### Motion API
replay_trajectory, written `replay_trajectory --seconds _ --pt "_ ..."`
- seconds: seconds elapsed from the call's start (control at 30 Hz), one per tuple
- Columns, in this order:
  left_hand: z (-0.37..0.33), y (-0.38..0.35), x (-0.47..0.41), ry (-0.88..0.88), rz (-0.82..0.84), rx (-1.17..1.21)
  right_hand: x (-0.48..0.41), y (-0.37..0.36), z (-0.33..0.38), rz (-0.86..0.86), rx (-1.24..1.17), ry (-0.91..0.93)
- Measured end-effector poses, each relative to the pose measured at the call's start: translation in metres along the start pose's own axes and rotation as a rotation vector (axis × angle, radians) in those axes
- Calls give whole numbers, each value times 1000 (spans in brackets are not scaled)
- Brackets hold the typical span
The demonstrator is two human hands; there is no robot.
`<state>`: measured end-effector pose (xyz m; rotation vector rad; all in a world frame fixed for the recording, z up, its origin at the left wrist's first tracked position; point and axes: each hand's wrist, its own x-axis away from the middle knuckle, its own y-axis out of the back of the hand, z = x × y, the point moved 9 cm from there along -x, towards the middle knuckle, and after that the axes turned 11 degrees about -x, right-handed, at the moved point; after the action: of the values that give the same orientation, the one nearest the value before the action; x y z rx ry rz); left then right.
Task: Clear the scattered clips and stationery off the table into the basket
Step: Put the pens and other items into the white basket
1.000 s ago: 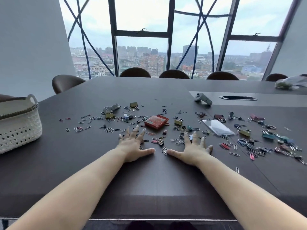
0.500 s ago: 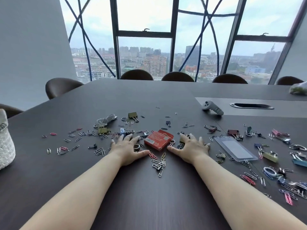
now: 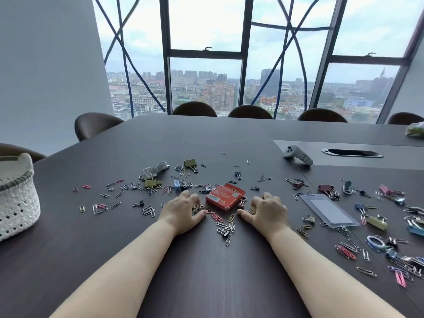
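Several paper clips [image 3: 226,227] and binder clips lie scattered across the dark table [image 3: 206,271]. A small red box [image 3: 223,197] sits in the middle. My left hand [image 3: 183,210] rests just left of the box, fingers curled over a few clips. My right hand [image 3: 266,210] rests just right of it, fingers curled over a gold binder clip and other clips. A clear plastic card sleeve [image 3: 329,210] lies to the right. The white woven basket [image 3: 16,196] stands at the table's left edge.
A grey handheld controller [image 3: 298,154] lies behind the clips, beside a cable slot [image 3: 352,153] in the table. A coiled white cable [image 3: 153,171] lies at the back left. Brown chairs [image 3: 96,125] line the far side under the windows. A plastic bag [image 3: 415,129] sits far right.
Both hands slid forward from the near clips to either side of the red box, and their flat fingers curled shut over clips. The view shifted, bringing the basket back into frame.
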<state>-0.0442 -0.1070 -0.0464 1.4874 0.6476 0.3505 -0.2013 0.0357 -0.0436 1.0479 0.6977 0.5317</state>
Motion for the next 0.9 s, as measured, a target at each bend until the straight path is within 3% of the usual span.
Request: replay_trajectory --seconds 0.37,0.53,0.67,0.8,0.9 --pt "-3 13 9 -5 -156 -58 14 10 28 -62 60 219" --pt "11 26 19 20 -256 86 13 14 29 -58 -143 220" --pt "42 51 40 56 -355 264 11 21 42 -83 -447 202" --pt "83 85 65 87 -451 354 10 18 94 -53 -709 206" --pt "121 118 90 149 -536 290 9 10 155 8 -881 240"
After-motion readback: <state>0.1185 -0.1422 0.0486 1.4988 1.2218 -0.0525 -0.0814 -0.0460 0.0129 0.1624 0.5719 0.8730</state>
